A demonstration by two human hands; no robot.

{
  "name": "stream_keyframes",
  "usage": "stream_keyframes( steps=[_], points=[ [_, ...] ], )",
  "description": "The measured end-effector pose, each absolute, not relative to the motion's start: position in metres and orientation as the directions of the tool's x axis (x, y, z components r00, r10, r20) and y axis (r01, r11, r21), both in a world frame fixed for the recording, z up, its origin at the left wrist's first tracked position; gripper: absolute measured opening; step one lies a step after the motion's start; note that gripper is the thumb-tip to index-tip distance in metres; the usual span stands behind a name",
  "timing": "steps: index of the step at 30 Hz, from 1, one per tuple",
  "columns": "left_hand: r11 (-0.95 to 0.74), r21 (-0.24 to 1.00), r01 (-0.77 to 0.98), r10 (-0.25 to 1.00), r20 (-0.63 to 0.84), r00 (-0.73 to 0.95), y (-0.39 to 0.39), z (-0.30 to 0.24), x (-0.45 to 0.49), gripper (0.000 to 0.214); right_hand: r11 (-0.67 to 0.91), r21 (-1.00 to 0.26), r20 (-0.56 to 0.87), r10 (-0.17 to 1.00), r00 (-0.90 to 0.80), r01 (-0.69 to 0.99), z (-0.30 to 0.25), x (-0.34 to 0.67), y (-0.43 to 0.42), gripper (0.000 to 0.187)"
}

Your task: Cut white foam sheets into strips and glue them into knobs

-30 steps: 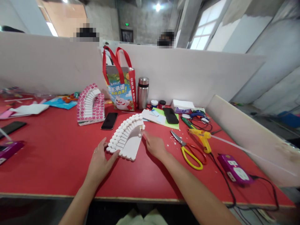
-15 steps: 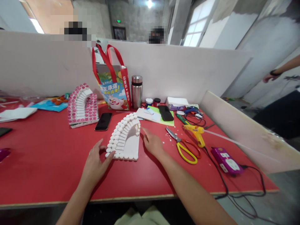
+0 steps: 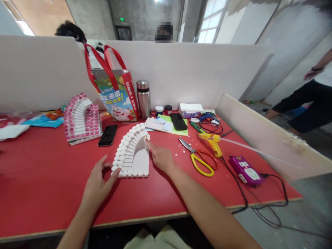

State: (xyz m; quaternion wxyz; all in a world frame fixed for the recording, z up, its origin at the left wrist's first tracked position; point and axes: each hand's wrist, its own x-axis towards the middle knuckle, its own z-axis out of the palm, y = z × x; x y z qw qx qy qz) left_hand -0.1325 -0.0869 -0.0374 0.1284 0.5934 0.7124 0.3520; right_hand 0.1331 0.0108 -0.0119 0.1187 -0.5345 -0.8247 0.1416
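Observation:
A white model staircase (image 3: 140, 160), curved and edged with rounded white pieces, stands on the red table in front of me. My left hand (image 3: 98, 178) is at its front left corner, the thumb against the front edge and the fingers curved along the left side. My right hand (image 3: 160, 157) is on the other side, its index finger stretched out and touching the inner face under the top step. The other right fingers are curled under and partly hidden. A small tan spot shows by that fingertip, too small to name.
A pink-dotted model staircase (image 3: 82, 119) stands back left, beside a phone (image 3: 107, 135). Behind are a shopping bag (image 3: 118, 100) and a steel flask (image 3: 143, 98). Scissors (image 3: 198, 157), a yellow glue gun (image 3: 213, 143) and a purple power strip (image 3: 246, 171) with trailing cords lie right.
My right index finger has moved in against the inner face of the white staircase. The left hand keeps its place at the corner. The whole view has shifted slightly; a person at right has moved.

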Motion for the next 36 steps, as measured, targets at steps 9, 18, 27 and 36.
stream_keyframes(
  steps=[9,18,27,36],
  points=[
    [-0.100,0.647,0.756,0.849,0.452,-0.274,-0.102,-0.003,-0.096,0.035,0.198,-0.817,0.156,0.980,-0.123,0.542,-0.030,0.149,0.027,0.041],
    [0.211,0.924,0.320,0.977,-0.208,-0.045,-0.038,0.017,-0.027,0.029,0.308,-0.691,0.201,0.951,-0.235,0.654,-0.024,0.148,0.025,0.034],
    [0.266,0.918,0.293,0.963,-0.243,-0.114,-0.023,0.011,-0.018,0.036,0.384,-0.613,0.198,0.921,-0.337,0.690,-0.023,0.147,0.021,0.038],
    [0.265,0.922,0.284,0.963,-0.240,-0.118,-0.024,0.011,-0.017,0.037,0.406,-0.564,0.137,0.905,-0.404,0.719,-0.025,0.146,0.022,0.040]
  ],
)
